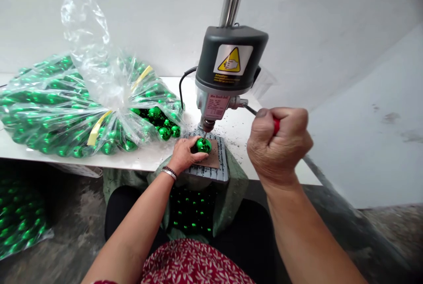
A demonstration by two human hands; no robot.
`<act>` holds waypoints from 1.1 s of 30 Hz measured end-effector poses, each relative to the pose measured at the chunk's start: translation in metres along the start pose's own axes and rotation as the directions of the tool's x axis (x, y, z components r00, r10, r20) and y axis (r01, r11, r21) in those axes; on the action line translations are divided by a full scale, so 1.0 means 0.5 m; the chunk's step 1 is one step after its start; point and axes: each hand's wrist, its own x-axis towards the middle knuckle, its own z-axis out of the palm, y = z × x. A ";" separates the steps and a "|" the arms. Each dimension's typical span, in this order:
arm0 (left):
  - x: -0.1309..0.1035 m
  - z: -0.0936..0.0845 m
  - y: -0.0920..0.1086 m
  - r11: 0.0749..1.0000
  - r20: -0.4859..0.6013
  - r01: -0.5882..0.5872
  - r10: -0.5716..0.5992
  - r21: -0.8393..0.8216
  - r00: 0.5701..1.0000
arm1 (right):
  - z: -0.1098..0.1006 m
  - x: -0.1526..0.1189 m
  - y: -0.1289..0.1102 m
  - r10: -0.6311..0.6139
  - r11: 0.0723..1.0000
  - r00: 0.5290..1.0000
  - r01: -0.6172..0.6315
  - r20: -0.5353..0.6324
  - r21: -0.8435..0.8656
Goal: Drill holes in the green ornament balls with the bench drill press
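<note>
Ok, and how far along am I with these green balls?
Dark specks around the drill suggest some drilling is done. In hand: your left hand holds one ball under the bit; your right hand grips the lever. Possibly left: the clear bag of balls, though I can't tell whether they're drilled.

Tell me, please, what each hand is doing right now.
Left hand: closed around a shiny green ball under the drill bit.
Right hand: in a fist on the drill press lever.
</note>
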 end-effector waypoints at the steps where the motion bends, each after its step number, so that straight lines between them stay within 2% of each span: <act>1: 0.000 -0.001 0.001 1.000 0.000 -0.002 0.002 -0.005 1.000 | 0.001 -0.005 0.001 -0.001 1.000 1.000 0.001 -0.009 0.003; 6: 0.001 -0.004 0.004 1.000 0.011 -0.023 0.023 0.009 1.000 | 0.001 -0.046 0.003 -0.108 0.994 0.992 0.108 -0.067 0.002; 8: 0.001 -0.005 0.007 1.000 0.014 -0.020 0.020 0.018 1.000 | 0.001 -0.044 0.000 -0.122 0.992 0.989 0.123 -0.087 -0.002; 10: -0.001 -0.008 0.010 1.000 0.011 -0.011 0.011 0.017 1.000 | 0.005 -0.012 -0.004 -0.106 0.994 0.989 0.105 -0.100 -0.014; 12: -0.003 -0.013 0.014 1.000 0.013 -0.010 0.010 0.006 1.000 | 0.014 0.045 -0.007 -0.079 0.997 0.994 0.078 -0.073 -0.015; 15: -0.011 -0.021 0.015 0.999 0.025 -0.033 0.034 -0.042 0.999 | 0.031 0.136 -0.006 0.093 0.994 0.992 -0.088 0.089 -0.067; 17: -0.021 -0.025 0.011 0.994 0.018 -0.060 0.062 -0.096 0.998 | 0.040 0.171 -0.001 0.156 0.985 0.978 -0.143 0.142 -0.092; 20: -0.047 -0.034 0.001 0.979 0.016 -0.108 0.113 -0.170 0.993 | 0.047 0.178 0.008 0.129 0.990 0.983 -0.120 0.130 -0.074; 23: -0.086 -0.052 -0.006 0.965 0.064 -0.174 0.190 -0.198 0.980 | 0.050 0.165 0.017 0.078 0.996 0.992 -0.072 0.103 -0.061; 26: -0.121 -0.076 -0.013 0.938 0.161 -0.272 0.309 -0.216 0.937 | 0.054 0.158 0.025 0.054 0.998 0.995 -0.050 0.087 -0.039; 28: -0.127 -0.091 -0.019 0.923 0.174 -0.315 0.355 -0.221 0.919 | 0.056 0.159 0.029 0.052 0.998 0.996 -0.050 0.076 -0.033; 29: -0.122 -0.099 -0.023 0.926 0.145 -0.315 0.347 -0.207 0.926 | 0.057 0.160 0.030 0.053 0.998 0.996 -0.051 0.077 -0.032; 31: -0.094 -0.116 -0.028 0.963 0.017 -0.244 0.247 -0.118 0.969 | 0.057 0.162 0.029 0.049 0.999 0.995 -0.048 0.082 -0.023; 33: -0.051 -0.135 -0.027 0.996 -0.144 -0.071 0.078 0.052 0.986 | 0.055 0.165 0.022 0.062 0.998 0.994 -0.061 0.093 -0.017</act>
